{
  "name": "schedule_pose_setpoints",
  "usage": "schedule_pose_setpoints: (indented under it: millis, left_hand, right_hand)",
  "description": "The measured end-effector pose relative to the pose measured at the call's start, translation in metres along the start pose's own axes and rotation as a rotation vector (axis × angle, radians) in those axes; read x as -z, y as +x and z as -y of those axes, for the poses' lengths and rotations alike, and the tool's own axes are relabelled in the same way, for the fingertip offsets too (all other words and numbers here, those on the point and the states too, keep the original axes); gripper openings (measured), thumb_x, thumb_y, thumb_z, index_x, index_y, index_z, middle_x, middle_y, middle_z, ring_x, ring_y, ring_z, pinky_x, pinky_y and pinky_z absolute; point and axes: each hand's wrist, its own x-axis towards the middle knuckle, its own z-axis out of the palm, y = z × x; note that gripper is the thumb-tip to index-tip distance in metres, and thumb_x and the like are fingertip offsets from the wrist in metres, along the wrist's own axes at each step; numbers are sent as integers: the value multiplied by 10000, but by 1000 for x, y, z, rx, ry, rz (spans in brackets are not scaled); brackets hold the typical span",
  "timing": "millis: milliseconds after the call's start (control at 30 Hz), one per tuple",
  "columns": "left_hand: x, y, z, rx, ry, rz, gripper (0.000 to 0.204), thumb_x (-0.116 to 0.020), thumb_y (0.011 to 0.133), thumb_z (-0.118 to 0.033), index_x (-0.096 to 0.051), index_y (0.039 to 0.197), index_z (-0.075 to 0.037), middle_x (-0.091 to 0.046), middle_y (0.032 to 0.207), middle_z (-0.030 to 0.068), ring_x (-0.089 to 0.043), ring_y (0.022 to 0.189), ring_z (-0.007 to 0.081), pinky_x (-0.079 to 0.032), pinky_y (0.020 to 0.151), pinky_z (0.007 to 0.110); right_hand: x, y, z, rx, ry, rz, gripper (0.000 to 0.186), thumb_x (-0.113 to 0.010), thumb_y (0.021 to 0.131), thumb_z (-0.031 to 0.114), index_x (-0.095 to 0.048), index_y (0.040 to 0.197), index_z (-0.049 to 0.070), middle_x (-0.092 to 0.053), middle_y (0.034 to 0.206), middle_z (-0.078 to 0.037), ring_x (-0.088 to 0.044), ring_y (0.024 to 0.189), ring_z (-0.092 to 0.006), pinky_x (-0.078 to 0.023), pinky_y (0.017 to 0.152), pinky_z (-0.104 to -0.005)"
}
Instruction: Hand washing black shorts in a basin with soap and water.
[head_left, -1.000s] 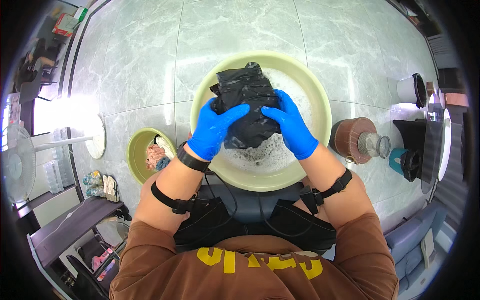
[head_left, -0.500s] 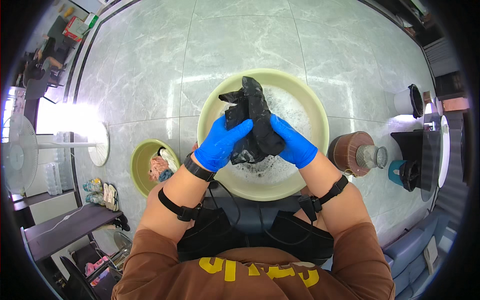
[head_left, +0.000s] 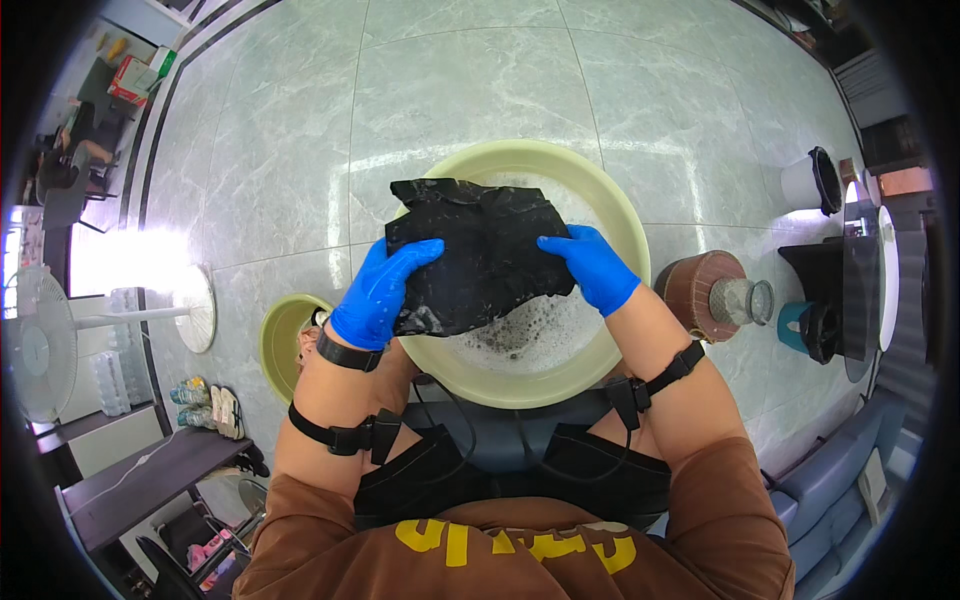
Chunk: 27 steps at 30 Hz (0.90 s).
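Spread between my two blue-gloved hands is a wet black cloth garment (head_left: 485, 255), flecked with suds; its exact kind cannot be made out. My left hand (head_left: 378, 290) grips its left edge, thumb on top and fingers underneath. On the opposite edge, my right hand (head_left: 592, 265) pinches the fabric in the same way. Below the cloth stands a large pale-green basin (head_left: 628, 330) with foamy, greyish water (head_left: 530, 335). The cloth hides much of the basin's left and middle.
A smaller green basin (head_left: 275, 345) with clothes stands left of my left forearm. A brown pot-like container (head_left: 690, 290) sits right of the large basin. Farther left are a white standing fan (head_left: 190, 310) and shoes (head_left: 228, 412); a bin (head_left: 810, 185) stands far right.
The black garment was bunched and folded between my hands; now it is stretched out flat and wide. My hands have moved apart, the left one going farther left.
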Motion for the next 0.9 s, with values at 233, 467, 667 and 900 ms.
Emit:
schedule_pose_setpoints:
  millis: [233,467,667,900]
  left_hand:
    - [6,17,25,-51,63,-8,356,-631,939,-85,-616,1271,43,-704,1143,131,-687,1010,213,-552,927,319]
    - [-11,64,88,-230,1261,-159,509,-769,803,-326,-603,1079,68,-679,998,302,-654,966,466,-527,835,491]
    - [32,122,191,-189,1555,-115,472,-791,787,-319,-618,1078,10,-688,1076,248,-664,1026,410,-531,887,480]
    - [-68,132,173,-1,1709,-185,481,-592,928,-399,-616,1271,-64,-663,1231,224,-641,1130,401,-513,951,474]
  right_hand:
    - [-4,6,-18,352,-1007,-367,626,-670,905,375,-500,1300,-79,-660,1127,-307,-648,1083,-416,-519,923,-474]
    - [-15,-29,16,424,-957,-310,587,-633,915,443,-521,1198,-60,-665,1095,-294,-648,1060,-433,-523,910,-489]
    - [-15,-63,48,610,-905,-298,662,-619,911,473,-525,1257,-83,-676,1062,-270,-671,1010,-407,-545,872,-473]
    - [30,-85,56,510,-917,-258,747,-618,919,519,-496,1314,-103,-687,1014,-273,-695,963,-377,-561,825,-443]
